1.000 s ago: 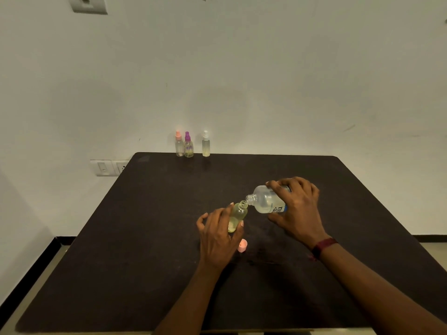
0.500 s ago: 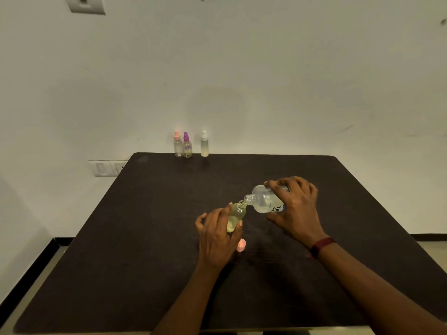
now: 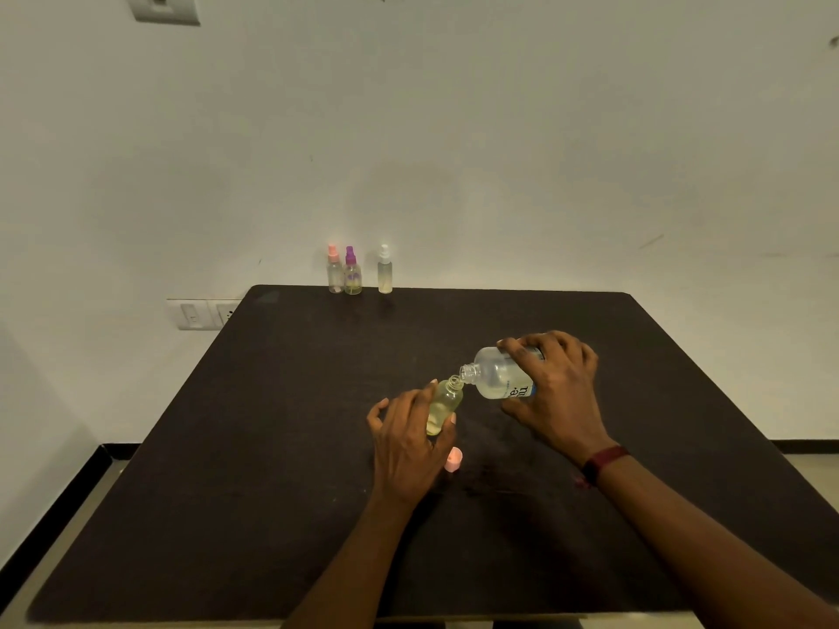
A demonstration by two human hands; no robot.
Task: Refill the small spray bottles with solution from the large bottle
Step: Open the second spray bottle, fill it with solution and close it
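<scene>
My left hand (image 3: 408, 447) grips a small clear bottle (image 3: 444, 404) with its cap off and yellowish liquid inside, tilted toward the right. My right hand (image 3: 554, 392) holds the large clear bottle (image 3: 497, 374) tipped on its side, its open neck touching the small bottle's mouth. A pink spray cap (image 3: 454, 459) lies on the dark table (image 3: 272, 447) just right of my left hand. Three small spray bottles stand at the table's far edge: a pink-topped one (image 3: 334, 274), a purple-topped one (image 3: 352, 276) and a white-topped one (image 3: 384, 274).
The table stands against a white wall. A wall socket plate (image 3: 199, 313) sits left of the table's far corner and a switch plate (image 3: 163, 6) high on the wall. Floor shows at both sides.
The large bottle's neck has come down a little closer onto the small bottle's mouth. Both hands stay in nearly the same place.
</scene>
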